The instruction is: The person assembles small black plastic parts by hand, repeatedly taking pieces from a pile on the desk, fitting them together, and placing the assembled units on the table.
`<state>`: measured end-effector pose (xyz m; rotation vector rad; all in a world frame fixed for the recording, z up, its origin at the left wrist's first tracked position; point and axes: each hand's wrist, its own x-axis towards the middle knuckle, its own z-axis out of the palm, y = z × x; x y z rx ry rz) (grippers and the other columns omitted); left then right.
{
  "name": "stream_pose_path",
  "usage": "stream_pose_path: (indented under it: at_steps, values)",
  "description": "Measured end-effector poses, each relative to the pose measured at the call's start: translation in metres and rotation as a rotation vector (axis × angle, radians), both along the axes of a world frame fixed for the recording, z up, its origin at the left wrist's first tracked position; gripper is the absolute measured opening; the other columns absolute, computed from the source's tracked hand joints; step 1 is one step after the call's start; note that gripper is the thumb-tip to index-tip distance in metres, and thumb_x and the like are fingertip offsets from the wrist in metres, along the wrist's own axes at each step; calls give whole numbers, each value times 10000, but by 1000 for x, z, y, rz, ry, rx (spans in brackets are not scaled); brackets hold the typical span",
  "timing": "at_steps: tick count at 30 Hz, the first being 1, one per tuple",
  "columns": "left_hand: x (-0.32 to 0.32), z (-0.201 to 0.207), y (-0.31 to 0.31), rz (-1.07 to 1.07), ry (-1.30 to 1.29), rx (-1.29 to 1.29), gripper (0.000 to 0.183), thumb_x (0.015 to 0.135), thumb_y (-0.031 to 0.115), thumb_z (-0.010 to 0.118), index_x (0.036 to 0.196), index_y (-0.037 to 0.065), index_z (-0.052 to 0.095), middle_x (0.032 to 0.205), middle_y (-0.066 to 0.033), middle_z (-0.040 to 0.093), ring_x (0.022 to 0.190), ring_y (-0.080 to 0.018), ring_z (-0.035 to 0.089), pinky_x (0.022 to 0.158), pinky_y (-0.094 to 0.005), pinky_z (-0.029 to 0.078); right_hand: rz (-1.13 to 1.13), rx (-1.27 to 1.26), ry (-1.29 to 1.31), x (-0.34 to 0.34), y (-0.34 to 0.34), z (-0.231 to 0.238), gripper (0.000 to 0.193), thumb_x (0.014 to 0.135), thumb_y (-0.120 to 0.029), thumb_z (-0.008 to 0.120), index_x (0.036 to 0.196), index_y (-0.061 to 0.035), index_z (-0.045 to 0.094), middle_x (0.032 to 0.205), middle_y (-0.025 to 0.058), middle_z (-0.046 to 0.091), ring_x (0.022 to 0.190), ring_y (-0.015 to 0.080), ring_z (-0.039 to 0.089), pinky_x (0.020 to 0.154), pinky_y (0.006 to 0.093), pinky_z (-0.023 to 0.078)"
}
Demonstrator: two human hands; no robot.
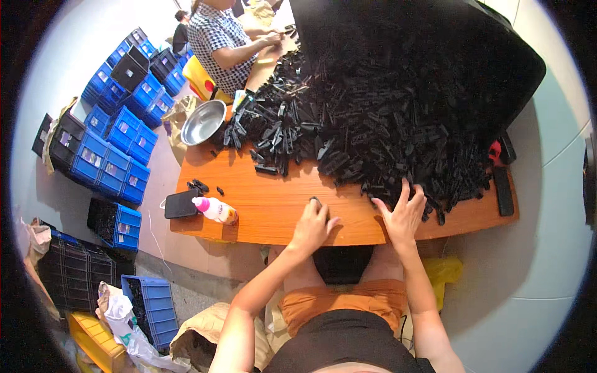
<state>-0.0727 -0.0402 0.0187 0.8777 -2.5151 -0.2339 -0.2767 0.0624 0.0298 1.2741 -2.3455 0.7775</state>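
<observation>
A large heap of black plastic parts [398, 133] covers the far and right side of the wooden table [273, 205]. My right hand [403, 217] is at the heap's near edge, thumb and fingers spread, with fingertips touching the parts. To its left, my left hand [311, 229] rests low over the bare wood. Its fingers are curled down on a small black part [315, 199], of which only a bit shows at the fingertips; the thumb sticks out to the side.
Left on the table are a white bottle with pink cap [214, 210], a black box [181, 204] and a metal bowl [204, 122]. A co-worker [224, 46] sits at the far left. Blue crates [112, 158] stand along the left. A large black bin [522, 56] lies behind the heap.
</observation>
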Motion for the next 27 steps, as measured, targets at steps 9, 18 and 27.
stream_pose_path:
  at_steps: [9,18,27]
  values:
    - [-4,5,5,-169,114,294,411,858,56,629,1241,-21,499,1067,-203,541,856,-350,621,727,-385,534,566,-39,-42,-3,-26,-26,507,805,-196,705,1242,-112,462,1142,154,433,1045,344,450,868,443,369]
    - [-7,12,1,-101,78,-90,315,723,236,751,980,78,660,964,-74,608,897,-266,585,723,-346,497,868,-38,-139,-7,-46,-15,496,734,-94,734,1199,-100,560,1156,98,512,1051,295,520,895,404,434]
    - [17,-15,10,-120,298,134,382,710,90,762,1079,62,665,961,-105,630,894,-292,594,783,-375,496,749,-218,-213,-4,-34,-17,204,761,-30,696,954,-11,635,1154,116,590,981,315,610,848,385,509]
